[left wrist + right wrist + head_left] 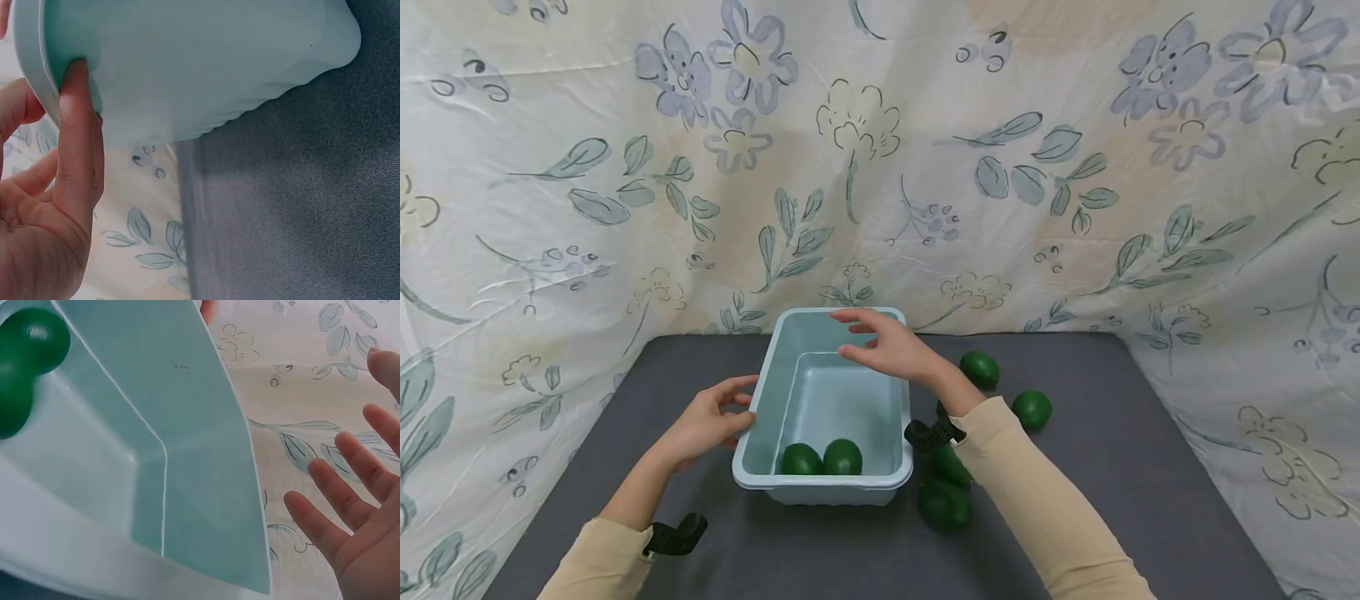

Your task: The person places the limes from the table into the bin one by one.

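Note:
A light blue plastic bin [850,392] stands at the middle of the table. Two glossy, round green fruits [822,458] lie together at its near end; the right wrist view shows the same green fruits [34,340] in a corner. My left hand [703,423] holds the bin's left rim, with fingers [78,125] under the rim against the outer wall and the thumb at its edge. Over the far right part of the bin hovers my right hand [887,343], fingers spread and nothing in them.
Right of the bin lie several more green fruits [1032,410], some partly hidden by the right forearm and its black wrist strap [934,434]. A dark grey cloth [820,554] covers the table. Behind it hangs a flower-patterned curtain [880,167].

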### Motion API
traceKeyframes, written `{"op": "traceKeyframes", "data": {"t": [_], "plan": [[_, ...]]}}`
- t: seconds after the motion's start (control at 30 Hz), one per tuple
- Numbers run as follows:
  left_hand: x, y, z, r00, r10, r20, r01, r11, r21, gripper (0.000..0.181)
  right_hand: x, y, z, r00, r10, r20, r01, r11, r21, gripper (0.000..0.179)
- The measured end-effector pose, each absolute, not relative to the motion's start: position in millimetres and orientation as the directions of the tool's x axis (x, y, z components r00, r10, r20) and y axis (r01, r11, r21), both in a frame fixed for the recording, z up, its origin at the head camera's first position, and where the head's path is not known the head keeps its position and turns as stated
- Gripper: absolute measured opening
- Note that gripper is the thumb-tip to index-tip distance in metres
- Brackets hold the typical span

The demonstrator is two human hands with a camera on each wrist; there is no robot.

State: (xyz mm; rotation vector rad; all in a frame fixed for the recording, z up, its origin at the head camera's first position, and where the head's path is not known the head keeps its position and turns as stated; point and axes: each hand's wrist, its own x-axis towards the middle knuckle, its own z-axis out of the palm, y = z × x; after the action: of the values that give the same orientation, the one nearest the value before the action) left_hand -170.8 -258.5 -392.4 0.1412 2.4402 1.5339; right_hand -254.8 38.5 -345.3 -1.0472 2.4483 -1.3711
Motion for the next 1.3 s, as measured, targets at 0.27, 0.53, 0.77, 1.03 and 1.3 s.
{"op": "traceKeyframes", "data": {"t": [0.27,0.53,0.77,1.03,1.3], "plan": [[-171,-258,-392,-0.962,0.214,-0.168,-0.058,0.441,0.896,0.06,-248,53,-343,-0.752,-0.628,0.2,-0.503,0.351,-0.79,0.053],[-171,-257,-391,-0.961,0.214,-0.172,-0.061,0.445,0.893,0.06,-227,70,-328,-0.754,-0.615,0.232,-0.526,0.354,-0.774,0.052],[-172,-258,-393,-0.962,0.211,-0.172,-0.062,0.447,0.893,0.06,-228,94,-354,-0.72,-0.628,0.297,-0.604,0.355,-0.714,0.052],[-172,-258,-392,-0.962,0.215,-0.166,-0.053,0.452,0.89,0.061,-213,122,-366,-0.745,-0.599,0.293,-0.591,0.39,-0.706,0.055],[-170,-258,-391,-0.961,0.217,-0.17,-0.059,0.441,0.896,0.06,-196,151,-375,-0.767,-0.572,0.291,-0.577,0.417,-0.702,0.055]]}}
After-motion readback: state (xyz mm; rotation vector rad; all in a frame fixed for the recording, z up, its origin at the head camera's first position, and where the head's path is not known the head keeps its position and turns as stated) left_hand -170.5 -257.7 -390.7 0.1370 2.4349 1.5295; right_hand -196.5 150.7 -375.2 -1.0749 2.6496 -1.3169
